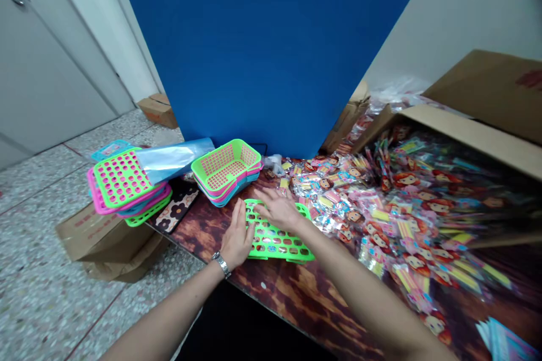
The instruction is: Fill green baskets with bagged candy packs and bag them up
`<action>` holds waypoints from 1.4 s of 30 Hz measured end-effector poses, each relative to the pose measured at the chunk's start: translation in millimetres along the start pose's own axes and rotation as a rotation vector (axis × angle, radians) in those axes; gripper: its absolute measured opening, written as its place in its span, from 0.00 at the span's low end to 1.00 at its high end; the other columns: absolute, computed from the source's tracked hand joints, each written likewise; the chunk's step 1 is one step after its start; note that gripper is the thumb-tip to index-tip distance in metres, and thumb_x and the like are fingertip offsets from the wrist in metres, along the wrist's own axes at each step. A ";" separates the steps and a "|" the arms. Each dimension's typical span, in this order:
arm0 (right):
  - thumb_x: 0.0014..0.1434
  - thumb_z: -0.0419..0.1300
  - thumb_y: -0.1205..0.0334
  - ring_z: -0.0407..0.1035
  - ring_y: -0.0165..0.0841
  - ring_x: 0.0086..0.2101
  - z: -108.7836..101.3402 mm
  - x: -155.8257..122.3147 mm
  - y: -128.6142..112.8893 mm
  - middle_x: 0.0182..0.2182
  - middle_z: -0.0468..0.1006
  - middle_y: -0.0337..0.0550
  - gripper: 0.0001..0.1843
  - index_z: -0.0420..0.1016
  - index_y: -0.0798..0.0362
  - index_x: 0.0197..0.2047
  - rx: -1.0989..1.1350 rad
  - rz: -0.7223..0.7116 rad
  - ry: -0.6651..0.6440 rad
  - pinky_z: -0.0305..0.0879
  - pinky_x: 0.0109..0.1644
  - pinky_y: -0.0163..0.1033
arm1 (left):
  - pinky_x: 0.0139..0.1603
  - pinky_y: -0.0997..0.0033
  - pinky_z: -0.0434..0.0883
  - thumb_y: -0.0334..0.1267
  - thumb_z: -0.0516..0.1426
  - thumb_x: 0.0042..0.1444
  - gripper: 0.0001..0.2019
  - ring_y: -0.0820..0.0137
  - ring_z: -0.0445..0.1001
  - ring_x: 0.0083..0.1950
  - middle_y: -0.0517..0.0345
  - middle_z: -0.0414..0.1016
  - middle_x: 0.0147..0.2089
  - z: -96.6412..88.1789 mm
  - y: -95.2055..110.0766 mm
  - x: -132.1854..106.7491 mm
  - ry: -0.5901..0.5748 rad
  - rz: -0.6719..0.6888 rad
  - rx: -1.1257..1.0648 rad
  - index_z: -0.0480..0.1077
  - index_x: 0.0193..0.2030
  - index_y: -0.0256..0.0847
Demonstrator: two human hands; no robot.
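Note:
In front of me on the brown patterned table lies a bright green perforated plastic lid (275, 240), with oval holes. It appears to sit on a basket whose sides I cannot clearly see. My left hand (237, 238), with a metal-banded watch (221, 265) at the wrist, rests along the lid's left edge, fingers stretched out. Across the lid's upper part reaches my right hand (279, 210), fingers extended and spread. Neither hand is wrapped round anything. Just beyond them stands a nested stack of baskets (226, 172), green on top with pink and blue below.
At left, pink, blue and green lids (122, 180) are piled by a silvery-blue plastic sheet (173, 161). Many bagged toys (339, 180) spill from a carton (478, 124) on the right. A blue panel (271, 51) stands behind; another cardboard box (110, 237) sits below the table's left edge.

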State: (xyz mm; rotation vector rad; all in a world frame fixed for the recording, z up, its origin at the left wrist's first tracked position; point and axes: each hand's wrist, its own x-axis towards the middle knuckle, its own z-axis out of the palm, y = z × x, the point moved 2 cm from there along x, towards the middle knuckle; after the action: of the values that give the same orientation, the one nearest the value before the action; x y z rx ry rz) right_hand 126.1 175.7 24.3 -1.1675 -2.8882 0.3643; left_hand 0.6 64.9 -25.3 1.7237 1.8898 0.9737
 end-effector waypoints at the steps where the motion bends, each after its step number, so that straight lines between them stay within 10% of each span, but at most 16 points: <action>1: 0.63 0.35 0.41 0.57 0.46 0.57 0.5 6.9 -6.3 0.61 0.60 0.47 0.31 0.53 0.43 0.64 0.023 -0.031 -0.022 0.48 0.58 0.60 | 0.65 0.54 0.54 0.43 0.44 0.64 0.29 0.59 0.43 0.69 0.41 0.37 0.70 0.5 -0.5 -0.5 0.004 -0.002 -0.013 0.39 0.68 0.34; 12: 0.63 0.34 0.40 0.71 0.44 0.43 5.2 30.8 -16.3 0.44 0.77 0.48 0.31 0.66 0.47 0.53 -0.056 -0.002 -0.218 0.62 0.43 0.47 | 0.67 0.55 0.49 0.47 0.48 0.61 0.34 0.61 0.45 0.69 0.49 0.42 0.70 8.6 -4.4 -2.4 0.063 -0.164 -0.446 0.37 0.69 0.40; 19: 0.62 0.35 0.39 0.70 0.45 0.45 5.5 30.4 -18.1 0.49 0.74 0.48 0.31 0.60 0.45 0.59 -0.097 0.036 -0.216 0.61 0.44 0.48 | 0.65 0.59 0.56 0.49 0.27 0.65 0.29 0.65 0.52 0.67 0.52 0.50 0.68 -1.6 -12.0 -18.7 0.079 -0.261 -0.793 0.45 0.67 0.39; 24: 0.62 0.34 0.39 0.71 0.46 0.44 9.5 24.4 -23.0 0.47 0.76 0.48 0.32 0.57 0.43 0.62 -0.116 0.105 -0.203 0.62 0.44 0.49 | 0.68 0.59 0.47 0.50 0.48 0.61 0.32 0.62 0.45 0.69 0.54 0.42 0.70 1.1 -7.0 -38.1 0.032 -0.215 -0.748 0.41 0.68 0.41; 29: 0.61 0.32 0.37 0.70 0.47 0.46 13.2 10.1 -18.7 0.49 0.74 0.51 0.35 0.53 0.45 0.64 -0.044 0.277 -0.197 0.63 0.46 0.53 | 0.67 0.58 0.49 0.49 0.48 0.61 0.32 0.61 0.50 0.67 0.54 0.48 0.68 -4.1 -12.9 -27.6 -0.125 -0.129 -0.720 0.42 0.68 0.41; 35: 0.64 0.35 0.43 0.55 0.37 0.59 -9.9 -29.0 23.2 0.62 0.58 0.44 0.32 0.48 0.49 0.66 0.427 0.076 0.006 0.56 0.59 0.44 | 0.64 0.59 0.56 0.49 0.55 0.56 0.36 0.57 0.58 0.63 0.55 0.56 0.65 -11.4 -29.1 5.5 -0.319 -0.148 -0.874 0.46 0.67 0.42; 38: 0.65 0.36 0.48 0.54 0.38 0.59 -8.9 -63.1 38.9 0.60 0.61 0.45 0.30 0.49 0.50 0.66 0.354 0.139 0.191 0.53 0.61 0.47 | 0.61 0.58 0.60 0.52 0.58 0.52 0.38 0.54 0.63 0.60 0.54 0.60 0.63 -8.2 -30.3 15.8 -0.320 -0.194 -0.869 0.50 0.66 0.41; 42: 0.64 0.41 0.47 0.56 0.43 0.58 13.5 -88.2 31.2 0.63 0.56 0.48 0.31 0.44 0.48 0.67 0.175 0.201 0.079 0.57 0.57 0.50 | 0.57 0.59 0.64 0.53 0.59 0.49 0.40 0.53 0.65 0.58 0.52 0.63 0.62 -5.2 -29.2 27.7 -0.363 -0.225 -0.880 0.52 0.66 0.40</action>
State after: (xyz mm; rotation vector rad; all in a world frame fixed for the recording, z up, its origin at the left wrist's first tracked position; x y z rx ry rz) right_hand 209.9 134.0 11.7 -1.4088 -2.6169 0.5478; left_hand -27.7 90.8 -38.5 1.0395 1.1191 1.0785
